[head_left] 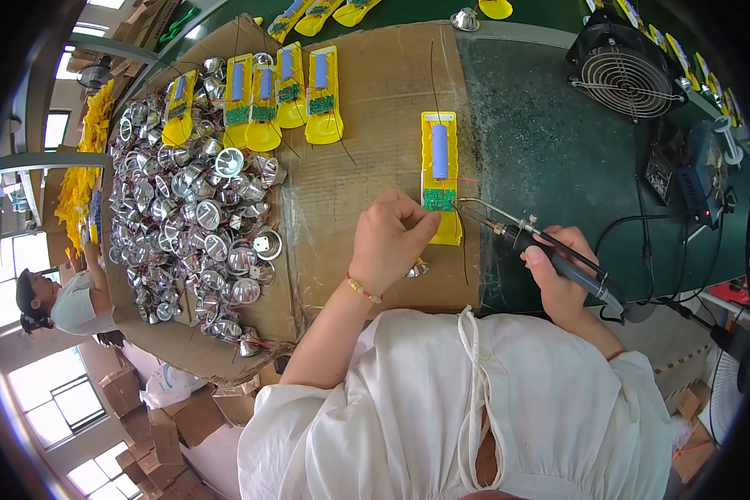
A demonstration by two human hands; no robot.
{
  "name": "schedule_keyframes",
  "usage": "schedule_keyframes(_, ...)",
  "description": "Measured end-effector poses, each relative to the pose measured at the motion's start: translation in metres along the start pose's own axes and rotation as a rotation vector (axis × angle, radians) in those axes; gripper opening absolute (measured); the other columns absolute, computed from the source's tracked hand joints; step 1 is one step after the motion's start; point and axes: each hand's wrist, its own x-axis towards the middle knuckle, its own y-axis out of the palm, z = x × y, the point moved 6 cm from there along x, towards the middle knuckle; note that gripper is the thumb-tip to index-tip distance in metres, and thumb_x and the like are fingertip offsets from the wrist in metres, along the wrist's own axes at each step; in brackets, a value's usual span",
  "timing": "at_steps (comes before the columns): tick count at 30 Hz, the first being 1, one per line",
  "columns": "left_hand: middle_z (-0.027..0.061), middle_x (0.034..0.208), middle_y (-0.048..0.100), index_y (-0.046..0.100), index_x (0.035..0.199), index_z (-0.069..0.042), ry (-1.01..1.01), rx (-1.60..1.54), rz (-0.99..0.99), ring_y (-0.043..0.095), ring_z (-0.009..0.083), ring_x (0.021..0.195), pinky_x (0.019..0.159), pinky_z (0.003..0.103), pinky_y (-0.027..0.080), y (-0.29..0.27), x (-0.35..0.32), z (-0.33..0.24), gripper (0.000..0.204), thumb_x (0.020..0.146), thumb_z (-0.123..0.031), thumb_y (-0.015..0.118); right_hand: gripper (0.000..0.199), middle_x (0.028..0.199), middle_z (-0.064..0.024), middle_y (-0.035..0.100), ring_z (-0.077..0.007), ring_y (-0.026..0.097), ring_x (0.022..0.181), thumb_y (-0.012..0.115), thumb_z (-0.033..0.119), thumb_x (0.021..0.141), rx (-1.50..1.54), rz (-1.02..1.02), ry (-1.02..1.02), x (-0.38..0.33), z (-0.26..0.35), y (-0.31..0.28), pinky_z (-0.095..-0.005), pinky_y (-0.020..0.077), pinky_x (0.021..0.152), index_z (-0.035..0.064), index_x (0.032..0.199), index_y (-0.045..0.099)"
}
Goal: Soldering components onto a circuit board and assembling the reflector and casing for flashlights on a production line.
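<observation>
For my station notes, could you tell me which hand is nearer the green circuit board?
Left. The left hand pinches beside the green circuit board; the right hand grips the soldering iron farther right.

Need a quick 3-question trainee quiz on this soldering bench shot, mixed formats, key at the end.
1. Which hand grips the soldering iron?
A. left hand
B. right hand
2. True or false: the iron's tip points at the green circuit board in the yellow housing.
3. Fill in: the pile of silver reflector cups lies on the ____ sheet.

Key:
1. B: the right hand holds it; the left hand pinches at the board's edge.
2. True.
3. Cardboard.
</observation>
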Motion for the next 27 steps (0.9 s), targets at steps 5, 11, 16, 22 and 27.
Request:
schedule_keyframes(5, 0.0084, 0.081, 0.06, 0.066, 0.085, 0.001, -0.007, -0.206, -0.073, 0.059, 0.0148, 0.07, 0.063, 0.027, 0.047, -0.02, -0.013, -0.01, 0.009, 0.079, -0.004, 0.062, 0.018, 0.074, -0.0066, 0.058, -0.0088, 0.051, 0.061, 0.069, 0.009, 0.076, 0.041, -0.017, 0.035, -0.001, -0.002, -0.003, -0.0227, 0.0421, 0.055, -0.0001, 0.084, 0.056)
schedule_keyframes(11, 0.0072, 0.107, 0.057, 0.068, 0.096, -0.003, 0.098, -0.198, 0.166, 0.054, 0.0164, 0.097, 0.084, 0.027, 0.044, -0.039, -0.048, 0.017, 0.023, 0.074, 0.001, 0.066, 0.018, 0.074, -0.0068, 0.058, -0.0089, 0.05, 0.06, 0.069, 0.01, 0.076, 0.033, 0.019, -0.026, 0.001, -0.002, -0.005, -0.0222, 0.041, 0.054, 0.0001, 0.084, 0.056)
schedule_keyframes(16, 0.0068, 0.09, 0.056, 0.069, 0.08, -0.003, 0.025, -0.195, -0.007, 0.053, 0.0184, 0.082, 0.068, 0.028, 0.045, -0.01, -0.032, 0.018, 0.009, 0.075, -0.011, 0.069, 0.017, 0.067, -0.0106, 0.06, -0.0134, 0.055, 0.062, 0.065, 0.008, 0.077, -0.016, 0.059, 0.025, 0.002, 0.002, 0.002, -0.025, 0.0439, 0.06, -0.001, 0.083, 0.052)
schedule_keyframes(22, 0.0081, 0.08, 0.052, 0.065, 0.072, 0.0, -0.053, -0.11, 0.103, 0.053, 0.0187, 0.073, 0.063, 0.029, 0.044, -0.002, -0.008, 0.005, 0.015, 0.077, -0.014, 0.067, 0.015, 0.067, -0.0105, 0.06, -0.0131, 0.056, 0.062, 0.064, 0.007, 0.078, -0.059, 0.052, -0.02, 0.008, 0.005, 0.01, -0.0247, 0.0447, 0.06, -0.001, 0.084, 0.052)
schedule_keyframes(27, 0.0073, 0.073, 0.053, 0.065, 0.068, -0.001, -0.056, -0.087, 0.2, 0.052, 0.019, 0.071, 0.062, 0.03, 0.042, 0.003, -0.001, 0.012, 0.019, 0.078, -0.017, 0.065, 0.016, 0.072, -0.003, 0.058, -0.0055, 0.05, 0.062, 0.069, 0.008, 0.076, 0.086, -0.027, 0.05, 0.009, -0.009, 0.015, -0.0203, 0.0414, 0.055, -0.0006, 0.083, 0.057)
